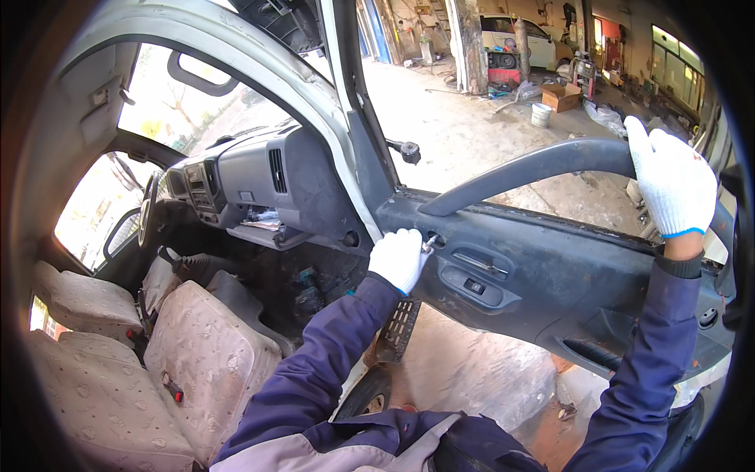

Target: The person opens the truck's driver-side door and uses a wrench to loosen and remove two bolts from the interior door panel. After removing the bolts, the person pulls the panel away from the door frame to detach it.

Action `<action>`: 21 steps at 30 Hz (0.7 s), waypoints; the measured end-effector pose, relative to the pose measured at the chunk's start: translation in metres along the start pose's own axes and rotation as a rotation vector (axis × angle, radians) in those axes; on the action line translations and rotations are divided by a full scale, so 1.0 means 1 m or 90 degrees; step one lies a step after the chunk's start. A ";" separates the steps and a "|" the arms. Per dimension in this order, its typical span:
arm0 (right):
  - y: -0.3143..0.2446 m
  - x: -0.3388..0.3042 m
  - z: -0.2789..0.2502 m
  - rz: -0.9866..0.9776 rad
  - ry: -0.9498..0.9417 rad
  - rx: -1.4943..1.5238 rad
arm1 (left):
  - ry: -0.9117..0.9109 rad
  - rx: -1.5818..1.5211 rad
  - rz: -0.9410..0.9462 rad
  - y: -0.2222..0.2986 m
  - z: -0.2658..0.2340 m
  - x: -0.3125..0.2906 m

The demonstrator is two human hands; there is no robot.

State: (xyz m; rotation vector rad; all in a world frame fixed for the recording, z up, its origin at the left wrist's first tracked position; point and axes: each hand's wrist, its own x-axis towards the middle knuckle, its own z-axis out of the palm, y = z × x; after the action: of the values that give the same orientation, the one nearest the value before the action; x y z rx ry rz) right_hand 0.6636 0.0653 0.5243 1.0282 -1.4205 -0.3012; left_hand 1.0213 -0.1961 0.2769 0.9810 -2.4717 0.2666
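Observation:
My left hand (399,261), in a white knit glove, is closed at the front edge of the dark grey door panel (550,271). A short shiny metal piece (429,243) pokes out from its fingers toward a round recess in the panel; the rest is hidden in the glove, so its kind cannot be told. Higher on the right, my gloved right hand (674,179) grips a curved dark bar (535,167) that arches across the window opening. The inner door handle (480,263) and a window switch (474,286) lie right of my left hand.
The cab's dashboard (252,173) and patterned seats (212,346) are at left. Below the door are a step (399,329) and a tyre (368,393). Beyond the window stand a white bucket (541,115), a cardboard box (561,97) and a white car (519,39).

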 end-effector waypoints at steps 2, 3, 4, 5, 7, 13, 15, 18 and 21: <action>0.000 0.000 0.000 0.003 0.001 0.017 | -0.071 -0.095 -0.115 0.011 0.011 -0.008; 0.000 0.000 -0.001 0.000 0.012 0.000 | -0.076 -0.145 -0.158 0.016 0.016 -0.011; 0.000 0.000 -0.001 0.002 0.002 0.015 | -0.094 -0.226 -0.206 0.021 0.022 -0.013; 0.000 0.000 -0.002 0.001 0.000 0.013 | -0.068 -0.327 -0.205 0.024 0.026 -0.014; 0.000 0.000 -0.003 -0.001 -0.006 0.019 | -0.200 -0.724 -0.459 0.029 0.030 -0.015; -0.001 0.000 0.000 -0.003 0.034 0.051 | -0.080 -0.176 -0.128 0.010 0.010 -0.004; -0.001 -0.001 0.002 -0.006 0.043 0.036 | -0.040 -0.031 0.002 0.003 0.002 0.001; -0.002 -0.002 0.006 -0.009 0.059 0.036 | -0.021 0.033 0.047 0.005 -0.001 0.003; -0.002 -0.003 0.007 -0.003 0.056 0.050 | -0.036 -0.044 -0.065 0.018 0.005 -0.004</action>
State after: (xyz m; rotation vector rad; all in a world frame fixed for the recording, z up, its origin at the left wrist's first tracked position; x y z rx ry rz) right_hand 0.6572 0.0636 0.5200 1.0958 -1.3595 -0.2018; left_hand 1.0100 -0.1820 0.2707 1.0960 -2.4544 0.1204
